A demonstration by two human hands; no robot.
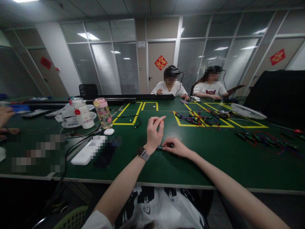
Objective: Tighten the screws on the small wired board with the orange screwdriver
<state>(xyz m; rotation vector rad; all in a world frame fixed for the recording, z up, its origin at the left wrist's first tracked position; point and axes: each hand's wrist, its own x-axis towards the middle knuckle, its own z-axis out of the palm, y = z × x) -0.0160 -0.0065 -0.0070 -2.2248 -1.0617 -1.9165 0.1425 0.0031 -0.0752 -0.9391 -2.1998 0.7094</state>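
My left hand [154, 129], with a watch [143, 153] on its wrist, is raised over the table, thumb and fingers drawn together in a pinch. A bit of orange shows at its fingertips, too small to name. Lower and to the right, my right hand [175, 147] rests on the table with its thumb and fingers closed on the edge of a small green circuit board [160, 147]. The left wrist partly hides that board.
On the green table [190, 171] lie wired boards [200, 118] to the right and a white power bank [83, 154] to the left. A pink-lidded bottle [103, 113] and a white kettle [83, 113] stand farther back. Two people sit opposite; another person's hand [6, 116] shows far left.
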